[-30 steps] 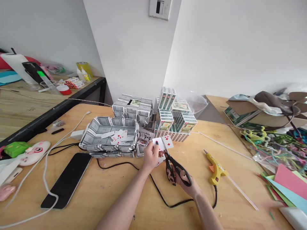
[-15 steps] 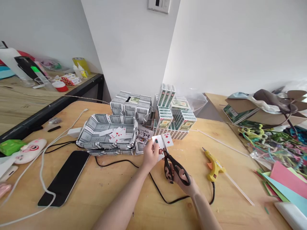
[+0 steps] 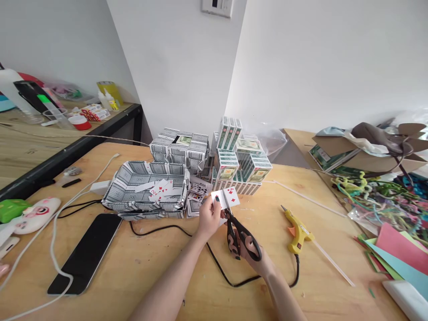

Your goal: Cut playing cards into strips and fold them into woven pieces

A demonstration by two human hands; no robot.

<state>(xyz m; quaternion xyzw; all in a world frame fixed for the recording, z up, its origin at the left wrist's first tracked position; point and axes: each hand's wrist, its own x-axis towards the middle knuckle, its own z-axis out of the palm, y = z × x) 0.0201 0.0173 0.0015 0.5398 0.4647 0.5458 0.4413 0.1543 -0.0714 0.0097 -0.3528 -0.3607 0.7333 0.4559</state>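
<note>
My left hand (image 3: 210, 217) pinches a white playing card (image 3: 230, 196) with red diamonds, its thumb lying on top. Black-handled scissors (image 3: 243, 232) are in my right hand (image 3: 251, 255), fingers through the loops. Their blades meet the card near its middle, and a cut line shows between its two parts. Just left of my hands lie loose playing cards (image 3: 199, 188) with black and red faces. Beyond them is an open tray made of folded cards (image 3: 117, 189), holding several cards and card pieces (image 3: 161, 190).
Behind stand a block built of card backs (image 3: 197, 147) and stacked card boxes (image 3: 228, 166). A yellow glue gun (image 3: 299, 232) lies right, its black cord (image 3: 220, 267) running under my arms. A phone (image 3: 87, 254) and white cable (image 3: 55, 240) lie left; coloured paper (image 3: 397, 249) lies far right.
The view has shifted slightly. The scissor handles have come a little closer together, and the blades remain on the card. My left hand keeps its pinch.
</note>
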